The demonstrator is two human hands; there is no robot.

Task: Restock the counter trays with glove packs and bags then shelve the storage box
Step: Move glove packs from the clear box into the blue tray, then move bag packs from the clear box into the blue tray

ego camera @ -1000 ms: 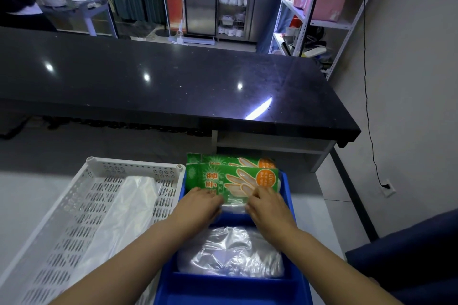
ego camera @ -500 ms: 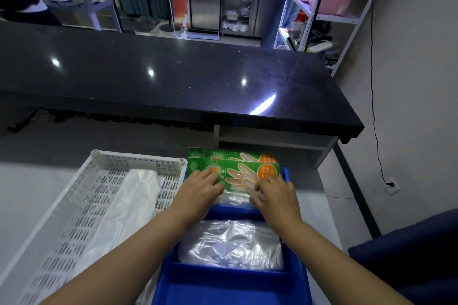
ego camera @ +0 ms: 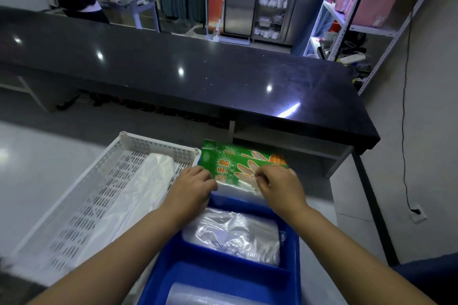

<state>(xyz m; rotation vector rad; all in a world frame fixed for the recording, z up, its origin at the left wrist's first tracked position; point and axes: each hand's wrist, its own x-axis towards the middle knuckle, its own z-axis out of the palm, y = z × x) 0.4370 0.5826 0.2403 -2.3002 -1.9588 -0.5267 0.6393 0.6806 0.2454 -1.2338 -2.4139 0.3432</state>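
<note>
We are holding the green glove packs [ego camera: 238, 164] with both hands at the far end of the blue tray [ego camera: 293, 255]. Our left hand [ego camera: 192, 187] is pinching the packs' near left corner, fingers curled onto the printed face; our right hand [ego camera: 280, 187] is gripping their near right side, fingertips bent over the edge. The packs are sitting tilted in the tray's farthest compartment, their top edge rising above the tray's far rim. Just nearer, the middle compartment is holding a stack of clear bags [ego camera: 235, 238], and another clear bundle [ego camera: 198, 294] is showing in the nearest compartment at the bottom edge of the view.

The white perforated basket [ego camera: 81, 210] is lying just left of the blue tray, their long sides touching or nearly so, with a sheet of clear plastic [ego camera: 138, 195] draped inside it. Both are resting on the pale counter [ego camera: 37, 163], which is staying open to the far left. Beyond, the black countertop [ego camera: 173, 77] is spanning the scene, bare on top. To the right, floor is showing between counter and wall, with metal shelving [ego camera: 359, 20] at far right.
</note>
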